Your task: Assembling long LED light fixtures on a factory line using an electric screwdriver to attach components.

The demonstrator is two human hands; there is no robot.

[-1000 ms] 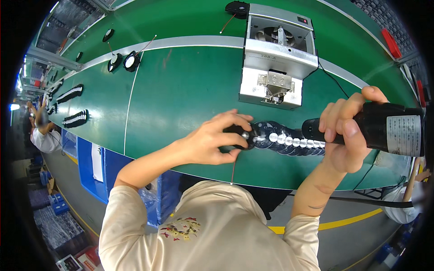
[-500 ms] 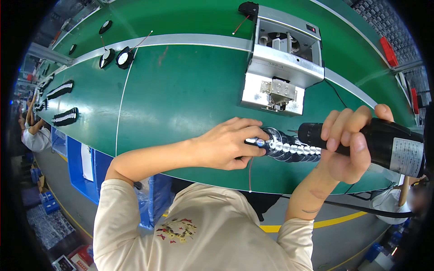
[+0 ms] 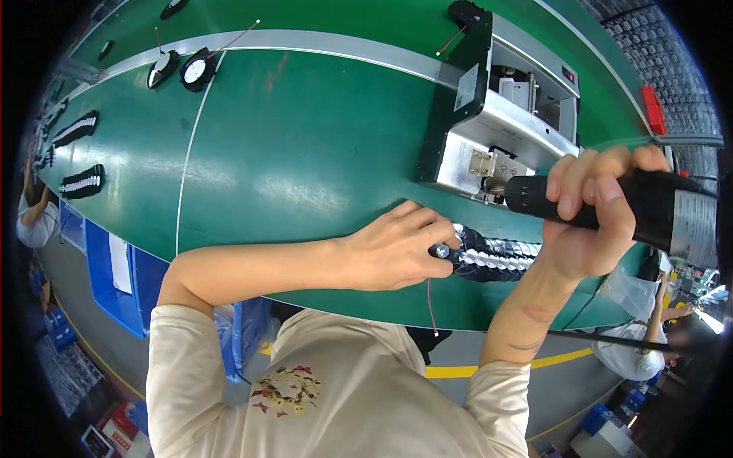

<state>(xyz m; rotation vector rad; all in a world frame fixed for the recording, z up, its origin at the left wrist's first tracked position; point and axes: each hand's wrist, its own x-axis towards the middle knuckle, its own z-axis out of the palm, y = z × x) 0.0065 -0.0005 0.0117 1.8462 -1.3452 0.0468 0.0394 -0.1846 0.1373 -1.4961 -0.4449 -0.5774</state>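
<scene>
My right hand (image 3: 592, 217) is wrapped round a black electric screwdriver (image 3: 657, 210), held level above the table. The screwdriver's tip end is at the front of a silver screw feeder (image 3: 523, 126), by the small metal block; whether it touches cannot be made out. My left hand (image 3: 401, 248) rests on the green table with its fingers closed round a small black part (image 3: 440, 250) that has a shiny round end. A thin red wire (image 3: 431, 305) hangs down below these fingers. Against the fingertips lies a row of black parts with silver discs (image 3: 500, 258), partly behind my right forearm.
Two round black parts with wires (image 3: 197, 70) lie at the far left. Further left are more black-and-silver rows (image 3: 82, 182). Blue bins (image 3: 114, 278) stand below the table's left edge. A clear plastic bag (image 3: 628, 294) is at the right. Other people sit at both sides.
The screwdriver has gone from above the row of parts to the front of the screw feeder. My left hand keeps its hold on the black part. The view has shifted and turned slightly.
</scene>
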